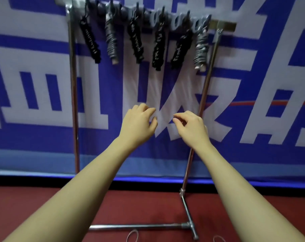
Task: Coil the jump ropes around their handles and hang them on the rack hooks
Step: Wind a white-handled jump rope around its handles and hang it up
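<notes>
Several coiled jump ropes hang from hooks along the top bar of a metal rack [73,95]. Black bundles [90,39] alternate with grey ones [111,42], and another grey bundle [201,48] hangs at the right end. My left hand [138,124] and my right hand [192,128] are raised side by side well below the bundles, in front of the rack. Their fingers are loosely curled, and neither hand holds anything. The view is blurred by motion.
A blue and white banner [253,84] covers the wall behind the rack. The rack's base bar [139,226] and foot [190,222] lie on the red floor. Two thin loops, one [132,235] by the base bar and one [219,239] further right, rest at the bottom edge.
</notes>
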